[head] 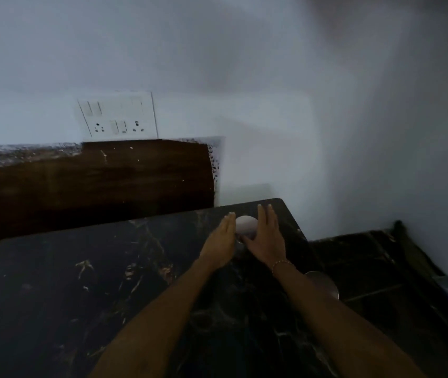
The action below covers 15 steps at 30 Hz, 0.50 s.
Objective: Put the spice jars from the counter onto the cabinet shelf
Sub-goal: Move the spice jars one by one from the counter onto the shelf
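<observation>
Two bare forearms reach from the near edge toward the far right. The left hand (221,241) and right hand (267,238) lie close together, palms turned toward each other, fingers straight and extended away from the viewer. A thin bracelet (282,264) circles the right wrist. Neither hand is closed around anything.

A spice jar (246,226) stands upright on the dark, marbled tabletop (80,282), near its far right corner. Only its round, pale lid shows clearly from above; the body below is hidden and blurred. A second jar (323,285) stands closer to the camera at the right edge of the tabletop, well apart from the first. Its round lid looks greyish and shiny, and its near side is partly covered by a forearm.
</observation>
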Tool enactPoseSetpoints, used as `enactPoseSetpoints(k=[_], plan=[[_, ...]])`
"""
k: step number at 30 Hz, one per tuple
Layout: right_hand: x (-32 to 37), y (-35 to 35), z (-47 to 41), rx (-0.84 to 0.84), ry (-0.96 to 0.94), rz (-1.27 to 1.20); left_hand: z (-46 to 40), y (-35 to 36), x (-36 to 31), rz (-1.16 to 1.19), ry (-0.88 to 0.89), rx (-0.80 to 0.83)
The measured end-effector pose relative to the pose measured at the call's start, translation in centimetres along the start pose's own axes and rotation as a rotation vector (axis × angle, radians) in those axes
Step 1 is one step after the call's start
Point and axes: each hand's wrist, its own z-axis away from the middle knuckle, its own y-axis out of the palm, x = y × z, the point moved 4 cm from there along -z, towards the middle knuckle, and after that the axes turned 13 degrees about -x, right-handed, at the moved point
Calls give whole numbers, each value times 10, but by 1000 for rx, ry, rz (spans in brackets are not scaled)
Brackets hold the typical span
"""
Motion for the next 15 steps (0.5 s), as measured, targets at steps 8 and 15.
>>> enactPoseSetpoints(k=[8, 15], plan=[[-14, 46, -4, 125, 180, 9, 2, 25, 18, 277, -205, 81], [4, 30, -17, 262, 181, -192, -4, -4, 21, 722, -418, -6]])
